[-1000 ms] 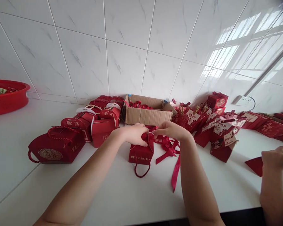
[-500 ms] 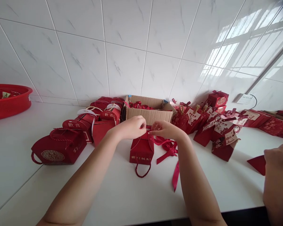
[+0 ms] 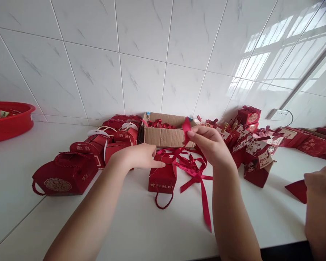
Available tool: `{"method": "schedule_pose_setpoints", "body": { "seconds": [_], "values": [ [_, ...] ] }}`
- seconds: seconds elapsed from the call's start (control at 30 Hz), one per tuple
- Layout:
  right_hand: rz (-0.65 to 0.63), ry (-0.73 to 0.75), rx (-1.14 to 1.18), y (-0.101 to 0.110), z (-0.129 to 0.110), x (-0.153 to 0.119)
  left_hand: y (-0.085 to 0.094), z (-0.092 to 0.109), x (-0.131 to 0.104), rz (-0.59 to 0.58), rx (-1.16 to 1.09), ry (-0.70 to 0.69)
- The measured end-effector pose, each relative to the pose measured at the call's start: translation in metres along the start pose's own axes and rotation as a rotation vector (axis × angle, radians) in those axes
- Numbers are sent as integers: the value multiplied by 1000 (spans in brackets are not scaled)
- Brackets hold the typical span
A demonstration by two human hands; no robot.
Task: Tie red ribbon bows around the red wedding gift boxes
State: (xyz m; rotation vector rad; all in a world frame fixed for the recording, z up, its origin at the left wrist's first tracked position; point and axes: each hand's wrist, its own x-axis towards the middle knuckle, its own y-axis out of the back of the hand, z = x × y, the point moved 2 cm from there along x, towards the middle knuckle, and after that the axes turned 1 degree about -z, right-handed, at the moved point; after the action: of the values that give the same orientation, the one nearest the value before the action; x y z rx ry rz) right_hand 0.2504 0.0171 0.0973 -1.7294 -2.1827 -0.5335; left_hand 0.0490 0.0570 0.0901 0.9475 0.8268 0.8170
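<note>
A small red gift box (image 3: pixel 163 177) with gold characters stands in the middle of the white table, its cord handle hanging toward me. At its upper left side is my left hand (image 3: pixel 142 156), thumb over the box top and fingers curled; what they grip, if anything, is hidden. Raised to the right, my right hand (image 3: pixel 206 139) pinches the end of a red ribbon (image 3: pixel 186 127), which runs down toward the top of the box. More red ribbon (image 3: pixel 197 173) lies loosely looped on the table to the right of the box.
Behind the box stands an open cardboard carton (image 3: pixel 165 137) holding red items. Red boxes (image 3: pixel 65 174) are grouped left, more gift boxes (image 3: pixel 258 168) right. Another person's hand (image 3: pixel 322 183) holds a red piece at far right. A red basin (image 3: pixel 11 125) sits far left.
My right hand has moved up and right from the box, drawing the ribbon end with it. My left hand has shifted slightly left and down, its thumb now over the box top.
</note>
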Motion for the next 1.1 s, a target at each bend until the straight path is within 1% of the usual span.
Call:
{"method": "schedule_pose_setpoints", "body": {
  "seconds": [0.03,0.1,0.17,0.23,0.3,0.33,0.4,0.53,0.67,0.77,0.87,0.97,1.1],
  "values": [
    [56,41,20,2,-4,-3,-3,-1,4,-56,37,-4],
    [170,136,43,7,-13,-9,-7,0,10,-113,99,-37],
    [271,235,58,12,-21,-16,-9,0,15,-122,133,-70],
    [346,329,76,16,-27,-21,-11,-1,19,-118,125,-95],
    [382,376,88,20,-30,-23,-11,-3,22,-116,91,-109],
    [382,367,87,21,-30,-23,-11,-5,23,-115,76,-110],
    [347,287,66,21,-25,-19,-10,-8,26,-109,69,-101],
    [196,21,-30,12,-5,-6,-6,-12,27,-103,79,-95],
    [2,-223,-304,-2,21,8,-4,-14,26,-103,59,-106],
    [-141,-302,-472,-10,40,16,-5,-15,25,-120,52,-88],
    [-242,-371,-493,-14,58,20,-5,-16,26,-133,20,-99],
    [-296,-457,-463,-15,71,21,-6,-17,27,-157,-15,-125],
    [-323,-492,-444,-17,75,20,-6,-17,26,-162,-14,-128]
  ]
}}
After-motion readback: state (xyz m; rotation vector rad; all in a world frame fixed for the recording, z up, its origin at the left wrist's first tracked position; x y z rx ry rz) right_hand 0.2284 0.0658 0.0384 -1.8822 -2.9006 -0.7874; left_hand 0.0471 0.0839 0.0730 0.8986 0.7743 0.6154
